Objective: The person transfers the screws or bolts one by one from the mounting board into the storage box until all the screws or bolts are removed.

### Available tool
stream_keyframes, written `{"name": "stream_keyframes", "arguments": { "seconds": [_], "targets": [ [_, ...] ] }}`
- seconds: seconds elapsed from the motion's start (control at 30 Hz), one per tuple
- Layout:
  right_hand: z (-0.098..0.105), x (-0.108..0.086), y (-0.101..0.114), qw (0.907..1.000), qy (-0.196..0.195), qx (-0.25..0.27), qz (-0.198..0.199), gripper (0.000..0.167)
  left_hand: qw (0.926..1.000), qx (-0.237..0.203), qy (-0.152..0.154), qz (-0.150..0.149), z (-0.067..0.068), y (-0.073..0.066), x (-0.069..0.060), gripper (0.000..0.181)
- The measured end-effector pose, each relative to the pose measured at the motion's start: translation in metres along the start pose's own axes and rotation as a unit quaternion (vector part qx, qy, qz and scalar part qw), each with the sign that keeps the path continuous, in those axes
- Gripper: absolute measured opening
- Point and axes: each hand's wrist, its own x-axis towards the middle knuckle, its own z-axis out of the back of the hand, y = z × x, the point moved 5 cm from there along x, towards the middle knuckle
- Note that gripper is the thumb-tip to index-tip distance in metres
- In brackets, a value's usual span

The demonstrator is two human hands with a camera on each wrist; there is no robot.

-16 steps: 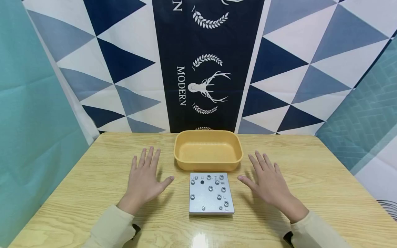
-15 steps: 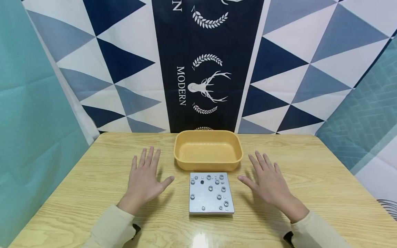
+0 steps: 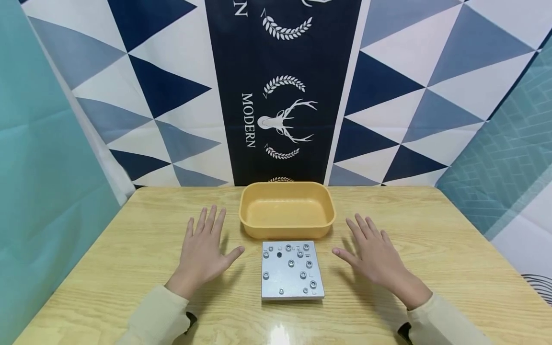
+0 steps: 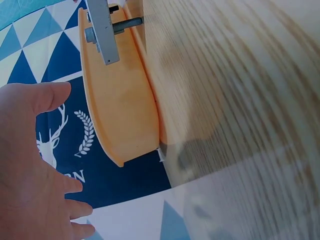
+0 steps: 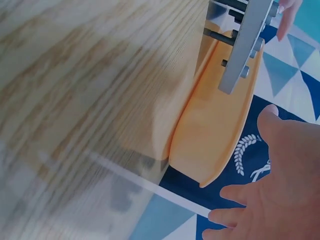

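A silver metal plate (image 3: 291, 275) lies in the middle of the table, with several hex-socket bolts set in its top. In the left wrist view the bolts' threaded shanks (image 4: 127, 24) stick out below the plate, which stands raised on them. My left hand (image 3: 201, 256) is spread to the left of the plate, fingers straight, thumb toward it. On the other side my right hand (image 3: 376, 256) lies palm down with spread fingers, also apart from the plate. Neither hand holds anything. Both wrist views show the plate edge-on beyond the thumbs.
Right behind the plate stands a yellow plastic bin (image 3: 286, 232), with nothing seen inside. The wooden table (image 3: 129, 254) ends at a patterned cloth (image 3: 280, 96) hanging at the back. Teal sheets (image 3: 47, 158) hang at the sides.
The head view has shifted very slightly, so the table and things sit a little differently in it. Both hands keep their places beside the plate.
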Motion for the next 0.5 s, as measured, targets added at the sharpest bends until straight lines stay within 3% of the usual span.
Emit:
{"name": "stream_keyframes", "arguments": {
  "seconds": [0.23, 0.5],
  "targets": [
    [-0.005, -0.007, -0.001, 0.9998, -0.005, -0.014, 0.011, 0.082, 0.9999, -0.009, 0.003, 0.013, -0.005, 0.001, 0.000, 0.092],
    [-0.001, 0.001, 0.006, 0.9995, -0.014, -0.007, 0.027, 0.083, 0.9990, -0.017, -0.006, 0.040, 0.004, 0.010, 0.020, 0.090]
  ]
}}
